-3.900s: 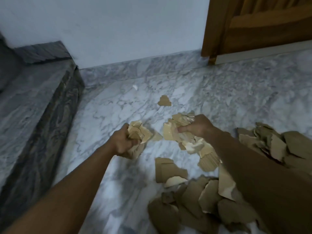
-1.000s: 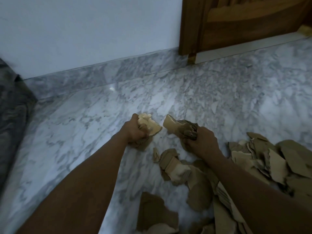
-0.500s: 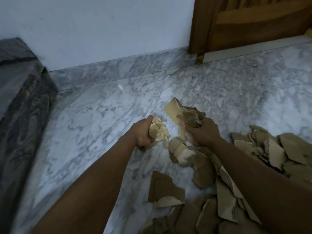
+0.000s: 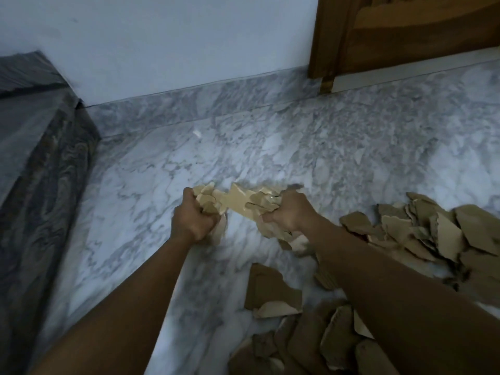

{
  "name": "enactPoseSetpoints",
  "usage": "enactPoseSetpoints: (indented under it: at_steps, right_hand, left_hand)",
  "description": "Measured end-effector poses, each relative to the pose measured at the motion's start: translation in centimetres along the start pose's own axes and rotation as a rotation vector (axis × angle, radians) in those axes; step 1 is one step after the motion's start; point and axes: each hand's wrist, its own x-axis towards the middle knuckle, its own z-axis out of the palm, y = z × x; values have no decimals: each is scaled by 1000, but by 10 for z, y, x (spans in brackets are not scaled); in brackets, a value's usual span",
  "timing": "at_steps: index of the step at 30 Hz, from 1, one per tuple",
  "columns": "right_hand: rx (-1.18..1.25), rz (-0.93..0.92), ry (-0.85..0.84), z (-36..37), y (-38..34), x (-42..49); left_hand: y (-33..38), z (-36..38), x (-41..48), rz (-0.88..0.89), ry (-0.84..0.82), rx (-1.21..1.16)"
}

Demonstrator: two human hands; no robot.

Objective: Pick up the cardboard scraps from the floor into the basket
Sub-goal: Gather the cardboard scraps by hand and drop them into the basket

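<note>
Scraps of cardboard are sticking out of both fists in the middle of the frame. The left hand is gripping one bunch with its fingers curled tightly round it, and the right hand is clamping another bunch in the same way. The two bunches are touching or overlapping between the hands. Many more pieces are lying in a pile at the right edge and along the lower right of the marble floor.

I am judging that spilling is the main risk. The bunches are loose and uneven, so outer pieces may be slipping out while the hands are travelling, above all the ones hanging under the right hand. If the bunches are interlocking, pulling the hands apart may be dragging some pieces free.

The basket is not showing anywhere, so I cannot tell how far the load is having to go. The right forearm is covering part of the pile, the lower right pieces are running out of the frame, and blur is making single edges hard to separate.
</note>
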Motion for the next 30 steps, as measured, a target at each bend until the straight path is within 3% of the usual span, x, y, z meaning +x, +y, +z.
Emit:
enactPoseSetpoints:
  at_steps: [4,8,17,30]
  right_hand:
    - [-208,143,242,46,-9,-3]
    - [-360,30,421,67,-16,-20]
    - [-397,-211,261,84,-15,-41]
    - [-428,-319,138,79,-13,-47]
  left_hand:
    - [-27,-28,-14,-36,4,70]
    - [-41,-44,-21,-45,-14,77]
    - [-57,-70,-34,-117,-51,40]
    - [-50,-86,-47,-132,-93,4]
